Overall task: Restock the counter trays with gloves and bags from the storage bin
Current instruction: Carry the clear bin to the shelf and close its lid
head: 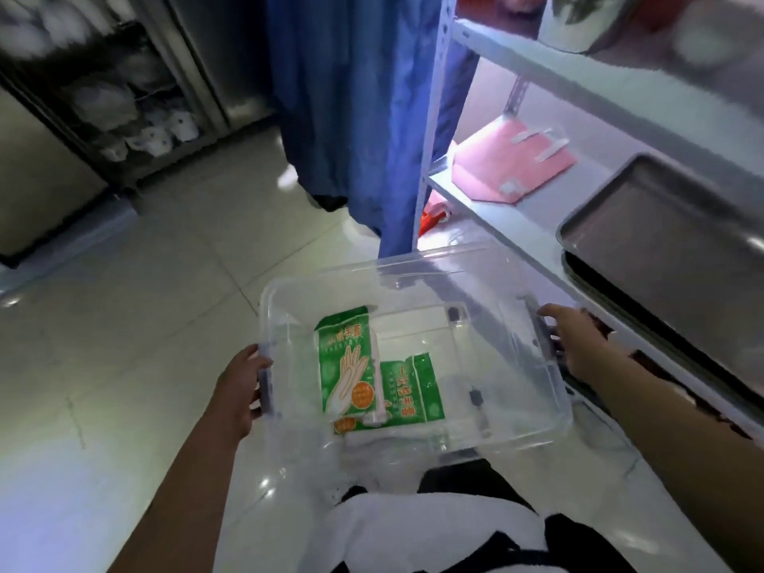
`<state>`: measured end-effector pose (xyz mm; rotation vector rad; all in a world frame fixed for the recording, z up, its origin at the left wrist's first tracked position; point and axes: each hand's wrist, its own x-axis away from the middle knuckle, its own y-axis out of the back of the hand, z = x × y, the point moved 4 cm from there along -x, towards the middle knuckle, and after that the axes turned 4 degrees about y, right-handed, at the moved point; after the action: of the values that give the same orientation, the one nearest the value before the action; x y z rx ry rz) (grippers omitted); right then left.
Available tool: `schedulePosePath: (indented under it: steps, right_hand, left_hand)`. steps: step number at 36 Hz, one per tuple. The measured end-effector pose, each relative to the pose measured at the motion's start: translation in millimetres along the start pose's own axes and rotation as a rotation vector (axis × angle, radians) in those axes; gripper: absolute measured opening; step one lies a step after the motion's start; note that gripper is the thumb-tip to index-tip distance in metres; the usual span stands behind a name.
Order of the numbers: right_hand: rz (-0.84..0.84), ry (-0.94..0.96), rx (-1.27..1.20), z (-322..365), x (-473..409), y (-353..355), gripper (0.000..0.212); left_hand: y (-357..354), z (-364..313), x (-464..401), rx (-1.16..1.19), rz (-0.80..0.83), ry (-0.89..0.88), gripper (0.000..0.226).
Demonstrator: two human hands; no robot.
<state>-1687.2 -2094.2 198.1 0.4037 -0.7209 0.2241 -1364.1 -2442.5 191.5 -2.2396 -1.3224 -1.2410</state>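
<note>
While both hands (237,390) clamp its rims, clear rigid plastic bin (516,423), glossy green glove packets (345,366).

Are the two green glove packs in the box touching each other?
Touching. In the head view, one green pack lies overlapping the other pack inside the clear box.

Both bare forearms reach forward and down, well apart. The left hand (239,390) is curled, fingers wrapped around a grip at the near left. The right hand (578,345) lies flatter at the far right, fingers extended, thumb upward.
</note>
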Motion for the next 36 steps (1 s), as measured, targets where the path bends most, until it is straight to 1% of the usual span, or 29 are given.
schedulePosePath:
  steps: [3, 5, 8, 12, 16, 20, 23, 25, 28, 31, 34, 36]
  right_hand:
    - [-0.063, -0.048, -0.102, -15, 15, 5, 0.018]
    - [-0.113, -0.041, -0.138, -25, 19, 10, 0.016]
    - [-0.202, -0.016, -0.198, -42, 17, 20, 0.013]
    - [-0.313, -0.023, -0.213, -70, 8, 28, 0.011]
    - [-0.363, -0.105, -0.307, -105, 4, 29, 0.024]
    - [-0.419, -0.173, -0.357, -130, 9, 21, 0.021]
    - [-0.482, -0.246, -0.373, -152, 10, 11, 0.024]
    - [-0.527, -0.287, -0.384, -167, 5, 1, 0.023]
    - [-0.607, -0.345, -0.375, -186, -4, -24, 0.017]
    - [-0.685, -0.407, -0.381, -207, -24, -52, 0.018]
    - [-0.734, -0.464, -0.446, -232, -56, -79, 0.015]
    - [-0.738, -0.491, -0.469, -248, -79, -97, 0.012]
  left_hand:
    - [-8, -37, -24, -0.133, 0.038, -0.035, 0.034]
    - [-18, -56, -35, -0.216, 0.056, -0.05, 0.037]
    - [-41, -74, -46, -0.325, 0.123, -0.083, 0.033]
    - [-71, -84, -61, -0.448, 0.131, -0.1, 0.03]
    - [-102, -89, -77, -0.582, 0.159, -0.093, 0.036]
    - [-132, -95, -100, -0.668, 0.21, -0.07, 0.037]
    - [-157, -99, -125, -0.738, 0.271, -0.062, 0.035]
    - [-175, -100, -150, -0.776, 0.308, -0.051, 0.037]
    - [-204, -95, -197, -0.877, 0.345, -0.046, 0.039]
    - [-232, -85, -253, -0.954, 0.367, -0.049, 0.044]
    - [-263, -75, -311, -1.073, 0.422, -0.115, 0.049]
    - [-283, -70, -347, -1.191, 0.451, -0.178, 0.05]
